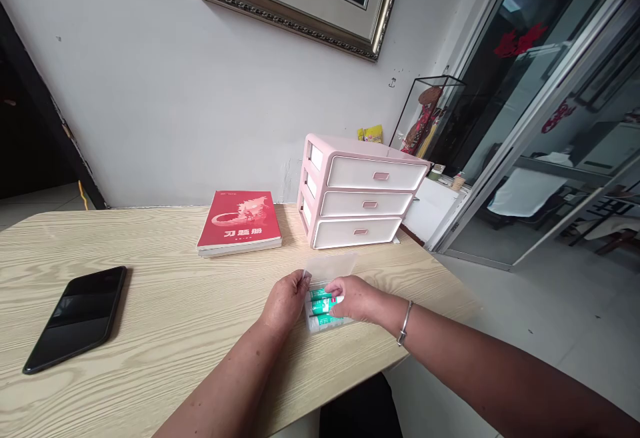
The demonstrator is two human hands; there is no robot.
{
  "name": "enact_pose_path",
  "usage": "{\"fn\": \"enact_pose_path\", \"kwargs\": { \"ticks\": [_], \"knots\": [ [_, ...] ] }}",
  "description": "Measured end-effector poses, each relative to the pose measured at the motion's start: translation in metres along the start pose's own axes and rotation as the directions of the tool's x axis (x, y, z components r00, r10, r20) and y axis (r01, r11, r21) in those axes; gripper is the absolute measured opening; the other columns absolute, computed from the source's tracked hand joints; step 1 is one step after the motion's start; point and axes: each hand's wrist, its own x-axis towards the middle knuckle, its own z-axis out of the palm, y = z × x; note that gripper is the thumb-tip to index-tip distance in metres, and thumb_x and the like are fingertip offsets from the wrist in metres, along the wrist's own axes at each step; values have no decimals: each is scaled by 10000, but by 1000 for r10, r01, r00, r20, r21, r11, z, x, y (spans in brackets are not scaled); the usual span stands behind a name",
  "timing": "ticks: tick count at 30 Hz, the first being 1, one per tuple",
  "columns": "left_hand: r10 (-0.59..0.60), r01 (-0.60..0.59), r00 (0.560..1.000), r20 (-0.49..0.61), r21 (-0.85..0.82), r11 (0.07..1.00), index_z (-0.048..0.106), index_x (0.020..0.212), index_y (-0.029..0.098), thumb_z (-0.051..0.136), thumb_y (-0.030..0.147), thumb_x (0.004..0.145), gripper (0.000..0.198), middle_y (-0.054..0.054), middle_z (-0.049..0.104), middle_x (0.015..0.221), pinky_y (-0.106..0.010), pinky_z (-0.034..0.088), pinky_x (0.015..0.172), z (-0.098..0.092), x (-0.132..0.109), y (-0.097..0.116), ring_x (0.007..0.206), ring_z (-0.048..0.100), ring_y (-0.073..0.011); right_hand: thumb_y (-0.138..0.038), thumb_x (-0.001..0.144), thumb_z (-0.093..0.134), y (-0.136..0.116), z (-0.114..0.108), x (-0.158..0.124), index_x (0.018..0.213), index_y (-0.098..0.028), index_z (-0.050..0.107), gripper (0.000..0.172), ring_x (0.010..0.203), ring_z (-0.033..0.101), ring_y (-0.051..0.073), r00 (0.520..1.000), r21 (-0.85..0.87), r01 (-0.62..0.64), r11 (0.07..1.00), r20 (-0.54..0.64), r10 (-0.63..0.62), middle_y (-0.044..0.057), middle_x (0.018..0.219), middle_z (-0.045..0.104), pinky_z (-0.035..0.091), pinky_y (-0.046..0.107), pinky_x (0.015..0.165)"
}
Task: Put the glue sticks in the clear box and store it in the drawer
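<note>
Translucent plastic box (327,268): on the table near its front edge, at 12 o'clock from the person's lap, lid raised and standing open toward the wall.

Green-and-white tubes (324,305): lying crosswise, side by side, inside the box; at least three show, partly hidden by the hands, and their labels are too small to read.

Left hand (286,301): half-closed, fingers curled over the box's left edge, holding it there.

Right hand (353,298): partly open, fingers reaching over the box with their tips at the upper tube; I cannot tell whether it has hold of that tube. Silver bangle (405,323) sits on the right wrist.

Pale wood-grain tabletop (150,305): bears everything below.

Red softcover book (239,221): lying flat at 11 o'clock from the box, on top of a thinner pale book or pad.

Pink-and-white three-drawer plastic organizer (363,191): at 12 o'clock from the box, at the table's far edge, just beside the red book.

Black smartphone (75,318): face up at 9 o'clock from the box, well apart from it.

Wall: gilt-framed picture (300,5) hangs above the organizer.

Beyond the table: glass sliding door (530,111) at 2 o'clock.
</note>
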Motion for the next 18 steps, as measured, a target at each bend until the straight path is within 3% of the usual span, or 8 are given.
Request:
{"fn": "enact_pose_path", "kwargs": {
  "ticks": [3, 7, 9, 11, 13, 15, 18],
  "knots": [
    [4, -4, 1000, 0, 2, 1000, 667, 845, 199, 454, 386, 937, 298, -30, 659, 732, -300, 436, 670, 1, 1, -1, 703, 598, -188, -212, 740, 688, -6, -2, -9, 1117, -224, 724, 379, 747, 648, 189, 990, -194, 125, 973, 90, -109, 59, 984, 733, 457, 266, 649],
    [12, -12, 1000, 5, -13, 1000, 672, 908, 191, 446, 367, 937, 287, -43, 680, 792, -289, 455, 690, -4, -1, 8, 738, 616, -184, -239, 827, 612, -15, -13, -17, 1078, -237, 721, 274, 875, 643, 217, 956, -331, 289, 899, 45, -290, 56, 980, 727, 443, 287, 747],
    [-9, 8, 998, -62, -14, 1000, 653, 1044, 188, 490, 291, 890, 246, -53, 688, 917, -280, 476, 710, -10, -5, 17, 762, 628, -171, -252, 840, 608, -18, -21, -17, 1115, -237, 701, 291, 920, 641, 217, 959, -303, 270, 914, -3, -285, 57, 1028, 721, 448, 285, 771],
    [-20, 30, 981, -195, 47, 998, 616, 1123, 186, 525, 223, 817, 320, -64, 662, 1010, -289, 496, 706, -18, -10, 26, 757, 625, -170, -259, 845, 612, -21, -29, -16, 1133, -236, 689, 300, 904, 647, 203, 973, -225, 215, 950, -33, -228, 50, 1047, 717, 463, 269, 750],
    [62, -22, 965, -257, 158, 987, 616, 1104, 200, 533, 209, 777, 337, -75, 632, 1046, -320, 515, 731, -26, -16, 34, 813, 626, -200, -249, 832, 641, -25, -34, -17, 1126, -223, 683, 298, 865, 652, 182, 986, -109, 162, 981, -21, -166, 45, 1039, 717, 479, 246, 709],
    [227, -188, 964, -143, 244, 951, 637, 1079, 222, 541, 224, 778, 316, -89, 617, 1075, -352, 518, 811, -31, -23, 42, 933, 622, -243, -228, 815, 681, -31, -36, -19, 1112, -197, 671, 298, 863, 653, 164, 991, 57, 130, 990, 30, -132, 48, 1028, 714, 492, 227, 700],
    [393, -409, 912, 114, 268, 872, 634, 1179, 245, 564, 248, 802, 384, -107, 620, 1131, -358, 488, 893, -33, -31, 52, 1022, 610, -266, -206, 808, 703, -38, -33, -22, 1087, -160, 641, 290, 790, 648, 127, 982, 354, 73, 932, 136, -129, 35, 918, 703, 501, 209, 675]
  ]
}}
